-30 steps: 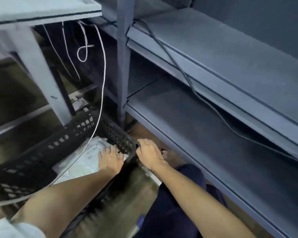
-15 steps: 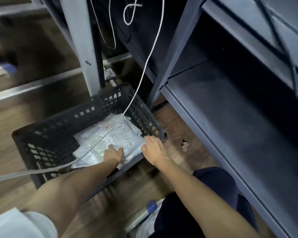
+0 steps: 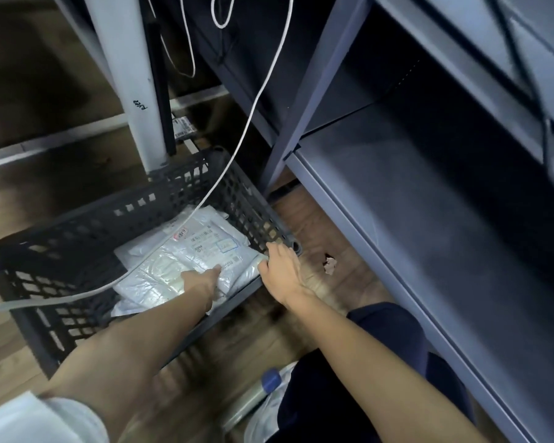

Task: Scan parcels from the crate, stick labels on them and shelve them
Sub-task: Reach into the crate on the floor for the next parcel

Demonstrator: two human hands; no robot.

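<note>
Parcels (image 3: 186, 266) in white plastic lie stacked in the black crate (image 3: 77, 247) on the wooden floor, toward its right wall. Your left hand (image 3: 202, 279) rests on the top parcel, fingers stretched flat. Your right hand (image 3: 282, 270) holds the crate's near right corner, fingers curled over the rim, beside the grey shelf (image 3: 413, 219).

White cable (image 3: 256, 100) hanging; paper scrap (image 3: 329, 263) on wooden floor (image 3: 343, 219).
</note>
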